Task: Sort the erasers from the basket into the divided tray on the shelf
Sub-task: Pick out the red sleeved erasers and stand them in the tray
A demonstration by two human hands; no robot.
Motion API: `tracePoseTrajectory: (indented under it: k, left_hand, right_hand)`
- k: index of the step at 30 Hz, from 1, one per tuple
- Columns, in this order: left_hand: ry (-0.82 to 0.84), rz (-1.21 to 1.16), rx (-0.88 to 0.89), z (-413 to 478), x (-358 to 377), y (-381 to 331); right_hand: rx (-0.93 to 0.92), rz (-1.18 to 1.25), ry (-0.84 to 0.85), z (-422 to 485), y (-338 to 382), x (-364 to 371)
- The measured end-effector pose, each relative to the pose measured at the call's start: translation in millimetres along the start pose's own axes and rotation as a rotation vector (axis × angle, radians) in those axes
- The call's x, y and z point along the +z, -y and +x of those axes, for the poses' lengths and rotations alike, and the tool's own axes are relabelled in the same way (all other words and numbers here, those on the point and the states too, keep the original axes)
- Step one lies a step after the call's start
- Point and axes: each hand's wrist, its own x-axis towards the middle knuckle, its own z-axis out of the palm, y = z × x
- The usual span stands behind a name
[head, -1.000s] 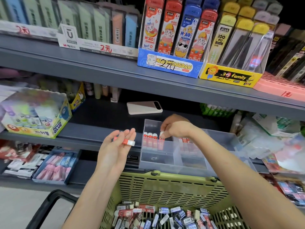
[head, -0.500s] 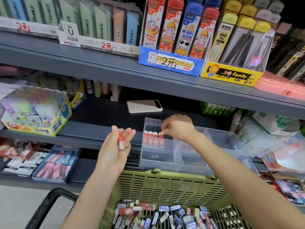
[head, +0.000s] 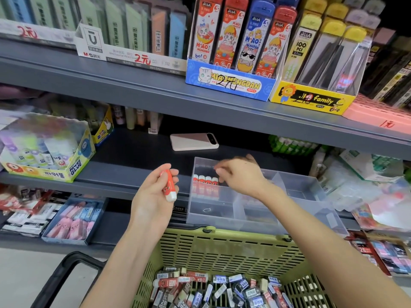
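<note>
My left hand (head: pixel 153 196) pinches a red-sleeved white eraser (head: pixel 168 185) between thumb and fingers, just left of the clear divided tray (head: pixel 213 218) on the middle shelf. Several red erasers (head: pixel 205 181) stand in a row in the tray's back left compartment. My right hand (head: pixel 241 177) hovers over that compartment beside the row, blurred, fingers loosely curled with nothing seen in them. Below, the green basket (head: pixel 222 252) holds several mixed erasers (head: pixel 213 290).
A pink phone (head: pixel 193 141) lies on the shelf behind the tray. A glue-stick box (head: pixel 44 152) stands at the left, wrapped goods (head: pixel 367 185) at the right. Pencil-lead displays (head: pixel 231 83) fill the upper shelf. The basket's black handle (head: pixel 60 276) hangs at the lower left.
My left hand has turned the red eraser from crosswise to lengthwise in its fingers. My right hand has lifted slightly off the row of erasers in the tray.
</note>
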Motion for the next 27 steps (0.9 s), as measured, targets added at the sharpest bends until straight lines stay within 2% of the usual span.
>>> tracePoseTrajectory:
  k: [3,4,7,9,12,17,19,21,24,27]
  left_hand:
    - [0.079,0.082,0.083,-2,2,2]
    - [0.099,0.082,0.112,-4,3,3]
    - [0.140,0.093,0.207,-11,6,8]
    - [0.155,0.136,0.264,-15,9,12]
    - [0.186,0.315,0.362,-20,12,17]
    - [0.194,0.666,0.451,-19,11,20]
    - [0.160,0.975,0.513,-16,7,23]
    - [0.152,1.236,0.581,-14,3,27]
    - [0.193,1.445,0.608,-10,1,34]
    - [0.211,1.534,0.587,-10,-1,38]
  right_hand:
    - [-0.040,0.571,-0.011,-29,27,-9]
    - [-0.055,0.655,-0.005,-40,37,-8]
    - [-0.063,0.712,-0.103,-60,57,2]
    - [-0.025,0.866,-0.187,-65,59,2]
    - [0.054,1.116,-0.219,-69,54,-4]
    - [0.078,1.214,-0.211,-60,41,-10]
    - [0.124,1.179,-0.264,-46,24,-15]
    - [0.169,1.006,-0.299,-30,2,-18]
    - [0.144,0.541,-0.246,-9,-23,-10]
    - [0.057,0.144,-0.094,3,-31,3]
